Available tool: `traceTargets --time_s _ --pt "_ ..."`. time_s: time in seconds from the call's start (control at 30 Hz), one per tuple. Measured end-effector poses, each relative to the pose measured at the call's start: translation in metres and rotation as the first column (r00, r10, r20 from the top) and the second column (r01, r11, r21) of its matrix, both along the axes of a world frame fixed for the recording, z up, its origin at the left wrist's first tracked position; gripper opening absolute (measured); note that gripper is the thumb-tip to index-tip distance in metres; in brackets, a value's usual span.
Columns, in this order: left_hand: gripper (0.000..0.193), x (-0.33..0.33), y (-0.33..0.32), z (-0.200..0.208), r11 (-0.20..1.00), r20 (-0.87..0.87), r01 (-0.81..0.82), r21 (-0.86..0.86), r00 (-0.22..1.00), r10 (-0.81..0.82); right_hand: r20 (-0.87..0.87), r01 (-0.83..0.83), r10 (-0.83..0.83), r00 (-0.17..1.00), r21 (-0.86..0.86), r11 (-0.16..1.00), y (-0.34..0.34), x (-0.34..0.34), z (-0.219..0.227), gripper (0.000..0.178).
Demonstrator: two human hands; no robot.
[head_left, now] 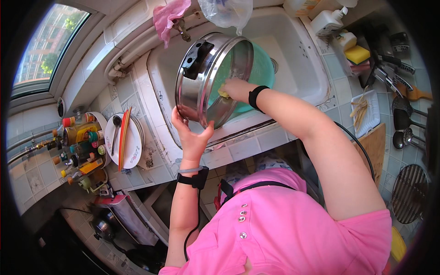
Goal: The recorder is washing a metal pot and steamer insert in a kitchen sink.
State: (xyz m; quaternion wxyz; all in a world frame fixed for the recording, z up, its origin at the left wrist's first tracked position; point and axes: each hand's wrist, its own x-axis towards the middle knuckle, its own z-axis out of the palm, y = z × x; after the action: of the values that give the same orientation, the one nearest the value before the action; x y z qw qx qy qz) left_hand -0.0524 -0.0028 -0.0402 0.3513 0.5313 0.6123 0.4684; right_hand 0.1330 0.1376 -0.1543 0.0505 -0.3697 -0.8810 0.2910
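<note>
Nearest, at the edge of the tiled counter [261,138]: the left hand [191,137] is set low against the near side of a steel pot [191,89]. Its fingers are spread wide, with the fingertips on the outer wall and the thumb by the rim; the pot's lower side is held between them.

A little farther in, the right hand [236,90] is put inside the pot's mouth. A yellow pad [223,90] is pinched in its fingers; sponge or cloth cannot be told.

The pot is tipped on its side over the sink [288,48], mouth turned rightward, partly in front of a green basin [265,68]. A black handle [197,59] is carried on its upper outer wall. Whether the base is solid cannot be told.

Handling, as judged: the pot is stiff, wide and awkward more than fragile; the polished wall is likely slippery if wet. A hold is best taken across rim and wall, or at the black handle. The pad is judged soft, light and easily squeezed.

Farthest, beyond the pot: a tap [183,31], a pink cloth [169,20] draped beside it, and a clear plastic bag [227,13].
</note>
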Motion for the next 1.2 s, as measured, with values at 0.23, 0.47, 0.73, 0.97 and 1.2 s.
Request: traceTargets --time_s 0.23,0.47,0.73,0.97,1.2 --pt "0.093 0.005 0.014 0.002 0.998 -0.098 0.04 0.045 0.995 -0.035 0.121 0.064 -0.008 0.993 -0.461 0.885 -0.04 -0.005 0.05 0.023" --pt "0.089 0.015 0.03 0.005 1.0 0.062 0.0 -0.001 0.998 0.0 -0.133 -0.021 -0.056 0.989 -0.516 0.857 -0.054 0.002 0.056 0.029" --pt "0.089 0.024 0.018 0.036 0.991 0.071 0.03 0.127 0.997 -0.039 -0.106 0.596 -0.639 0.762 -0.272 0.755 -0.047 0.049 0.031 0.024" --pt "0.091 0.026 0.015 0.055 0.975 -0.161 0.109 0.196 0.984 -0.077 -0.081 0.683 -0.905 0.418 -0.628 0.372 -0.049 0.067 0.023 0.028" --pt "0.09 0.019 0.02 0.081 0.985 -0.263 0.072 0.159 0.964 -0.028 -0.131 0.395 -0.876 0.465 -0.855 0.337 -0.036 0.062 0.028 0.03"
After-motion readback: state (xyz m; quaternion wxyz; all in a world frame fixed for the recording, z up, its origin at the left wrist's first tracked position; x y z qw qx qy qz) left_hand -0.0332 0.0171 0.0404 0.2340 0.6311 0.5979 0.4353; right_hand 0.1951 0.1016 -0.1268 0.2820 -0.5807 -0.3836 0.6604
